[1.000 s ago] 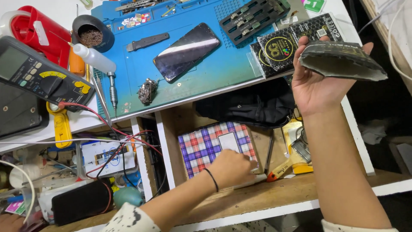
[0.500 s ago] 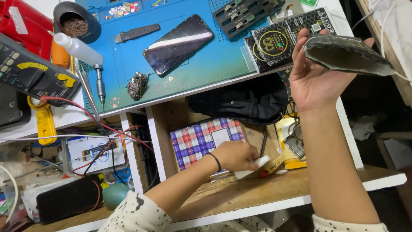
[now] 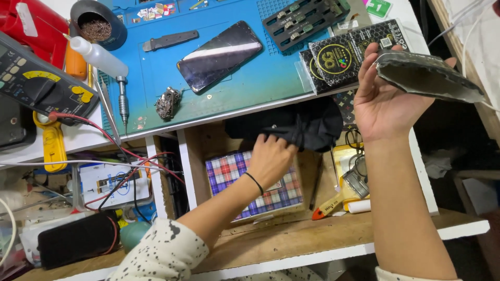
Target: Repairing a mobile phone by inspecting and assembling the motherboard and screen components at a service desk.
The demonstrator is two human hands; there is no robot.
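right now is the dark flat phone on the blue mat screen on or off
Off: the dark flat phone on the blue mat shows only a glare streak.

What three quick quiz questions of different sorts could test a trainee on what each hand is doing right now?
1. True or false: the right hand holds a flat dark grey pouch raised beside the white bench.
2. Which thing do the left hand's fingers touch? A) the dark glossy smartphone on the blue work mat B) the black cloth bundle in the wooden compartment C) the yellow multimeter
3. Fill in: under the left wrist lies a ____-patterned box.

Key: 1 true. 2 B, the black cloth bundle. 3 plaid; the plaid-patterned box.
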